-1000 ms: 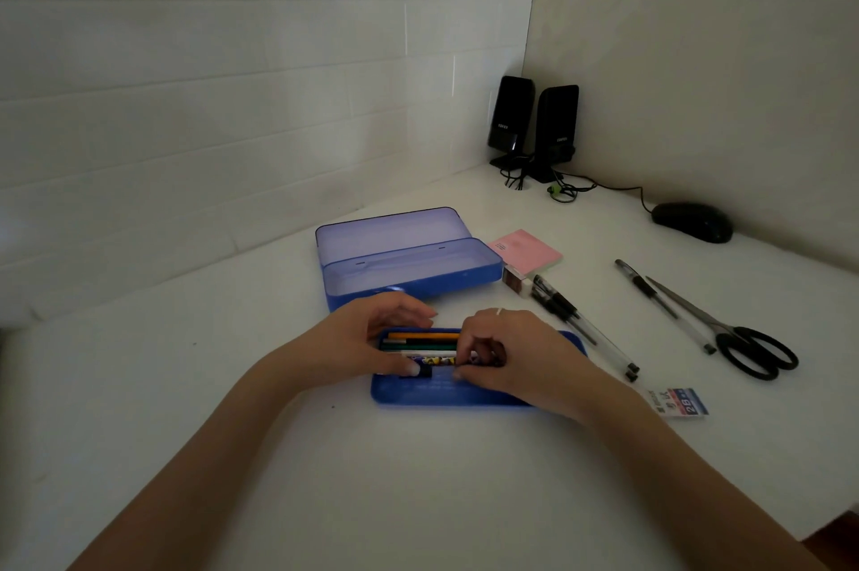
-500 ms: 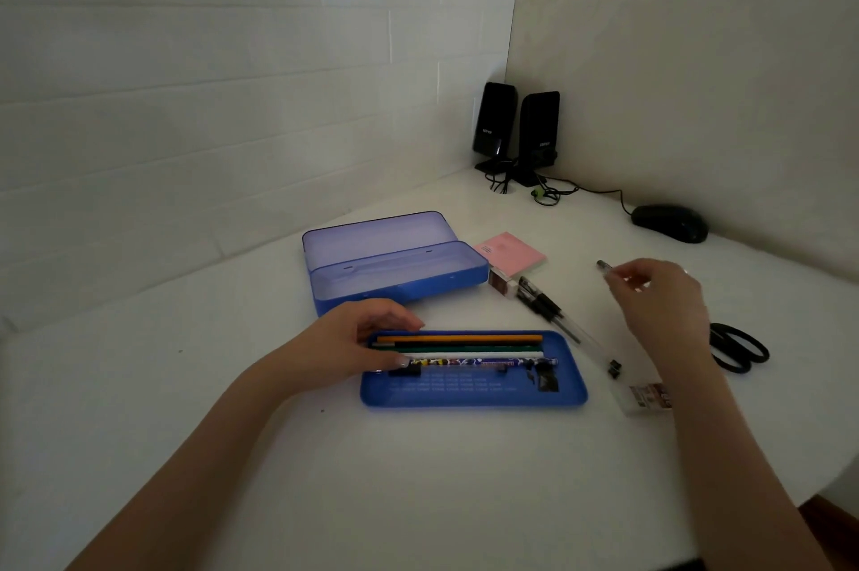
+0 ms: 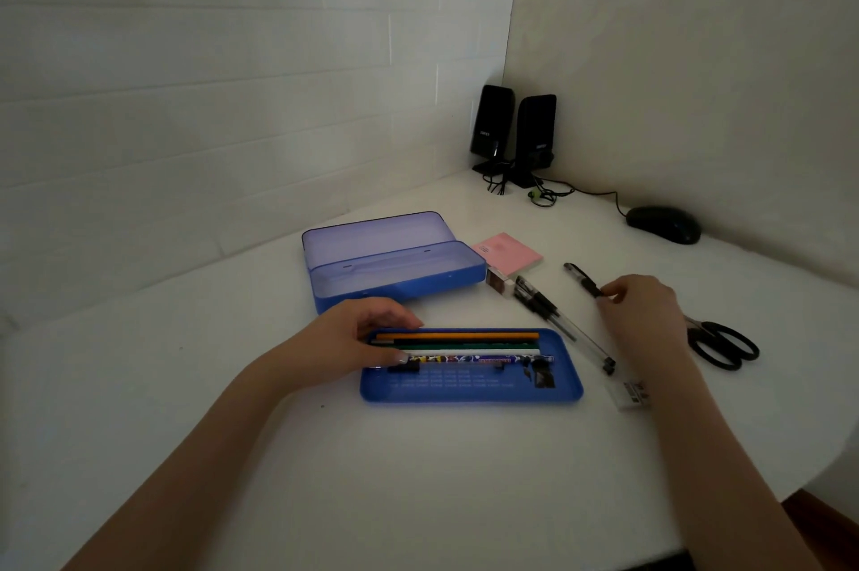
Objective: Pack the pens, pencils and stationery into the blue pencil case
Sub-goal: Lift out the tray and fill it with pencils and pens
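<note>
We note the right hand [image 3: 639, 315] pinching a clear-barrelled pen with a black grip and cap [image 3: 583, 280] between thumb and fingertips, near the pen's middle; the capped end points away from the hand toward the far wall. We cannot tell whether the pen is off the white desk [image 3: 418, 477].

Left of this grip, two more clear pens with black caps [image 3: 558, 319] lie side by side on the desk. Further left sits the shallow blue plastic tray of the pencil case [image 3: 469, 391], holding an orange pencil [image 3: 458, 336], a green pencil [image 3: 465, 344] and a white pen with a multicoloured print [image 3: 479, 358], all lengthwise along its far side. Writing on that pen and embossed on the tray floor is too small to read. The left hand [image 3: 353, 340] rests on the tray's left end, fingers loosely curled over the pencil tips.

Beyond the tray the translucent blue hinged pencil case [image 3: 395, 271] stands open. Beside it lies a pink sticky-note pad [image 3: 509, 254], a small eraser [image 3: 497, 282] touching its corner.

Just right of the gripping hand are black-handled scissors [image 3: 723, 345]; nearer the wrist, a small clear refill box [image 3: 632, 394] with an unreadable label.

The desk edge curves close behind the right forearm; the near desk surface is open room.
</note>
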The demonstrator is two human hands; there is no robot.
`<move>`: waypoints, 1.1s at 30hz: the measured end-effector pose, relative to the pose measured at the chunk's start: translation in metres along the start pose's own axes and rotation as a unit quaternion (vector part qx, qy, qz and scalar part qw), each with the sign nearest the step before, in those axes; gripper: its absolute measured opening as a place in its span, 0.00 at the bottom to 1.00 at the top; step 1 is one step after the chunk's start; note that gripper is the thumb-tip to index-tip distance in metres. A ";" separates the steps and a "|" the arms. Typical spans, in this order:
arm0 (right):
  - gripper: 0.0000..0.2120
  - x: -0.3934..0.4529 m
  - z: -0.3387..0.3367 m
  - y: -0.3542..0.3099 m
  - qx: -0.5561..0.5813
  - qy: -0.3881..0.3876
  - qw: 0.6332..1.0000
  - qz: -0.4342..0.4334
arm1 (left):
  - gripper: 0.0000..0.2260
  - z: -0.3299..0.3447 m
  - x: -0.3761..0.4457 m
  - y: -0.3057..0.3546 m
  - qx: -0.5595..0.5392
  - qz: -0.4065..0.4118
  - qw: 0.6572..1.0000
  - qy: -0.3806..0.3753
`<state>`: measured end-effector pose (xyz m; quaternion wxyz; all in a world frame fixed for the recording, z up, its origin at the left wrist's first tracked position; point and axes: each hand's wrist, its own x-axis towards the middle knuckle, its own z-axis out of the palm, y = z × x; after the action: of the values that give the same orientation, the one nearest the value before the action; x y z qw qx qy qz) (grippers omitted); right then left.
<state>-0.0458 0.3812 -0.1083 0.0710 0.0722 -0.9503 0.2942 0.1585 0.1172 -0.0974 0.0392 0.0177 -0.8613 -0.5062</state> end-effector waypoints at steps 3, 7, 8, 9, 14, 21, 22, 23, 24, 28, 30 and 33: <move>0.11 -0.001 0.002 -0.003 0.006 -0.001 1.000 -0.017 | 0.14 -0.001 0.000 0.001 0.013 -0.008 1.000 -0.002; 0.07 -0.010 -0.007 -0.018 0.141 -0.012 0.985 -0.102 | 0.18 -0.003 -0.001 0.001 0.009 -0.015 1.000 -0.013; 0.06 -0.015 -0.011 -0.024 0.174 -0.047 0.974 -0.137 | 0.19 -0.002 -0.002 0.000 0.013 -0.012 1.000 -0.020; 0.07 -0.022 -0.014 -0.032 0.194 -0.093 0.961 -0.172 | 0.20 -0.002 -0.002 0.000 0.016 -0.008 1.000 -0.023; 0.07 -0.054 -0.016 -0.059 0.197 -0.296 0.888 -0.291 | 0.17 -0.001 -0.001 0.001 0.023 -0.002 1.000 -0.003; 0.04 -0.064 -0.006 -0.065 0.150 -0.385 0.846 -0.336 | 0.15 -0.002 0.000 0.000 0.024 -0.013 1.000 -0.005; 0.04 -0.065 -0.004 -0.065 0.144 -0.382 0.846 -0.344 | 0.15 -0.002 0.001 -0.001 0.020 -0.014 1.000 -0.004; 0.04 -0.067 -0.003 -0.066 0.138 -0.375 0.846 -0.353 | 0.15 -0.002 0.001 -0.001 0.015 -0.014 1.000 -0.002; 0.04 -0.068 -0.001 -0.066 0.134 -0.365 0.847 -0.363 | 0.15 -0.002 0.001 -0.002 0.010 -0.014 1.000 -0.001; 0.01 -0.073 0.006 -0.070 0.125 -0.339 0.841 -0.402 | 0.15 -0.001 0.001 -0.002 0.008 -0.010 1.000 -0.002; 0.02 -0.076 0.011 -0.072 0.116 -0.333 0.839 -0.414 | 0.15 -0.001 0.001 -0.001 0.009 -0.012 1.000 -0.003; 0.05 -0.080 0.017 -0.074 0.111 -0.320 0.850 -0.403 | 0.18 -0.003 0.000 -0.001 0.002 -0.017 1.000 -0.022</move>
<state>0.0440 0.3185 -0.0954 -0.1328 0.5465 -0.7688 0.3043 0.1588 0.1142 -0.0973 0.0116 0.0212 -0.8624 -0.5056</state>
